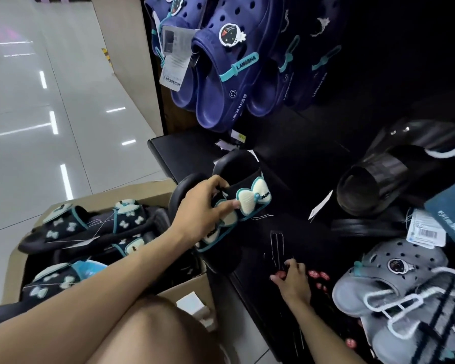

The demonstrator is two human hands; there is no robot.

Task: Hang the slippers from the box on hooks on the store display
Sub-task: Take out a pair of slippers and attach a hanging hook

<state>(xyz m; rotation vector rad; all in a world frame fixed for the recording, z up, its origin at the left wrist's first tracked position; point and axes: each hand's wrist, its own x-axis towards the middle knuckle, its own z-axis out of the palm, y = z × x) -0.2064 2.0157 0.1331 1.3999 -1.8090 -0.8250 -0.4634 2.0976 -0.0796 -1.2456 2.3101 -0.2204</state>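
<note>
I see brown cardboard box (168, 198), dull and rough. Black slippers (237, 206) look soft, rubbery, matt; bows smooth. Blue clogs (221, 101) smooth plastic-like foam. Paper tag (172, 59), a bit shiny. Floor (24, 114) very shiny tile.

We see both forearms bare right up to the frame's lower edge, with no sleeve, cuff, watch or bracelet on either. Our left hand (200, 208) shows a broad back, short rounded knuckles and a pale, trimmed nail on one finger. Our right hand (293, 278) looks smaller in this wide view; its fingertips (275, 278) are slim, and we cannot tell whether the nails are painted. No ring shows on either hand. A bare, rounded knee (153, 329) fills the bottom centre, with no trouser leg or hem in sight.
</note>
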